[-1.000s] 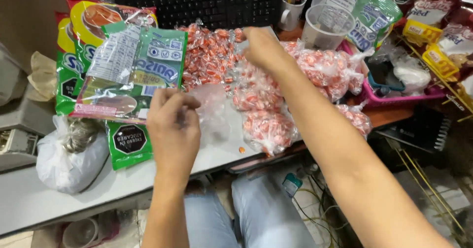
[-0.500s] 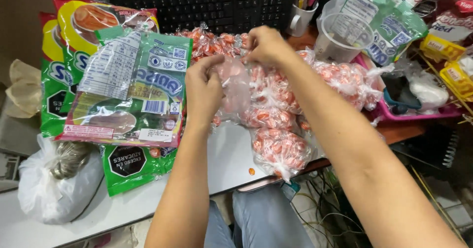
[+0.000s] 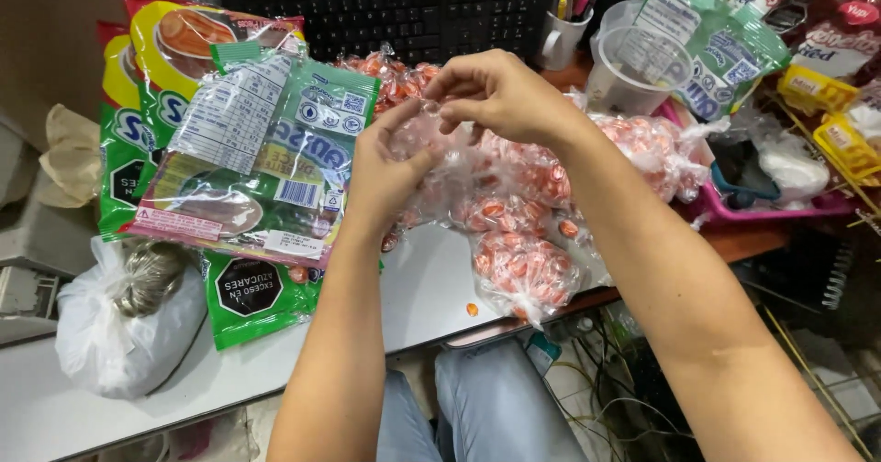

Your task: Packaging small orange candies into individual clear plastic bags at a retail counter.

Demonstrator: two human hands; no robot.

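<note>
Both hands meet above the tabletop [image 3: 431, 288], pinching the neck of a small clear plastic bag [image 3: 439, 164]: the left hand [image 3: 390, 173] grips it from below with thumb and fingers pressed together, the right hand [image 3: 496, 95] nips the top between curled fingertips. Directly beneath and to the right of the grip lie several tied clear bags of orange-and-white wrapped candies [image 3: 523, 265], one at the tabletop's near edge. Left of the grip rests a stack of large green snack packages [image 3: 266, 159]; farther left, a knotted white plastic bag [image 3: 119, 324]. Beyond the grip stand a black keyboard [image 3: 404, 8] and a clear plastic cup [image 3: 633, 67].
</note>
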